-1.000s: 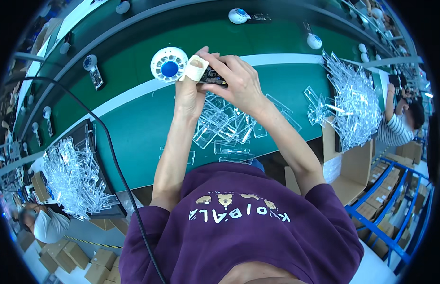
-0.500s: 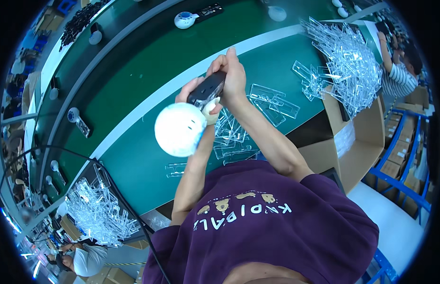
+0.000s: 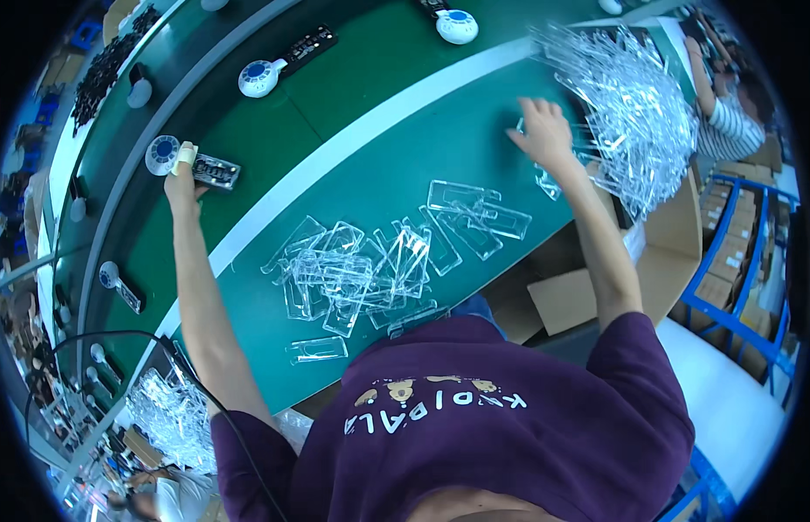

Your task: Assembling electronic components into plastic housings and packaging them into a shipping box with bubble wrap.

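Upper left, our left hand (image 3: 184, 178) pinches a black-handled round device (image 3: 194, 163); upper right, our right hand (image 3: 544, 130), fingers spread, touches clear plastic cases (image 3: 627, 104).

Layout at the green workbench (image 3: 379, 165)

Left hand (image 3: 183, 178) rests on the black handle of a round white-and-blue device (image 3: 191, 163), far left. Right hand (image 3: 544, 130) lies beside the heaped clear plastic casings (image 3: 627, 104); loose clear plastic shells (image 3: 370, 270) lie between, nearer the person.

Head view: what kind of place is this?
Most likely a factory assembly line. A long green conveyor belt carries white round devices with black handles, loose clear plastic shells lie heaped on the green bench, and brown cardboard cartons sit below it.
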Demonstrator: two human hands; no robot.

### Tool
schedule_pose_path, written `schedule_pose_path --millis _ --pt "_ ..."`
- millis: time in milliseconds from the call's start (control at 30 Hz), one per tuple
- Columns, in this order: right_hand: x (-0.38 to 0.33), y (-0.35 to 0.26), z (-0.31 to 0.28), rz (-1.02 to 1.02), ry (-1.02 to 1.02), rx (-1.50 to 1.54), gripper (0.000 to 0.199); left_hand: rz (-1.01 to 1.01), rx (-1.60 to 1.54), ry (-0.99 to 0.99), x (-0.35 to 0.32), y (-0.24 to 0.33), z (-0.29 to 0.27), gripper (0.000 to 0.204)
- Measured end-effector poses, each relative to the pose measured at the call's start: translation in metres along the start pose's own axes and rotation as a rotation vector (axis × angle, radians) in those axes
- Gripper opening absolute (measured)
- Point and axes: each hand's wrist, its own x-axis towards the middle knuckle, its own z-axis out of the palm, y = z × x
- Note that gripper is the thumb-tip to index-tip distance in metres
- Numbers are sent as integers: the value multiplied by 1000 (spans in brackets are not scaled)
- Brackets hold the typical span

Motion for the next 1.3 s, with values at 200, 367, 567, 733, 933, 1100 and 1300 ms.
schedule_pose_path --millis 200,367,567,733,933,1100,1300 --pt "-14 18 15 -69 -60 49 56 756 800 542 15 1 5 80" --pt "7 -58 -28 -209 205 432 56 -45 98 -188 -22 43 97 59" --pt "-1 -112 -34 -34 321 1084 50 -84 -345 -187 13 17 128 55" --pt "-12 -144 22 98 300 1862 44 215 -300 6 -27 35 128 45" --pt "-26 -144 27 -234 134 974 41 515 -370 72 -36 44 61 63" --pt "-30 -173 14 -448 208 454 45 351 -770 -187 -98 52 25 45" --pt "-22 -200 28 -555 220 207 42 245 -844 -319 -133 29 8 40"
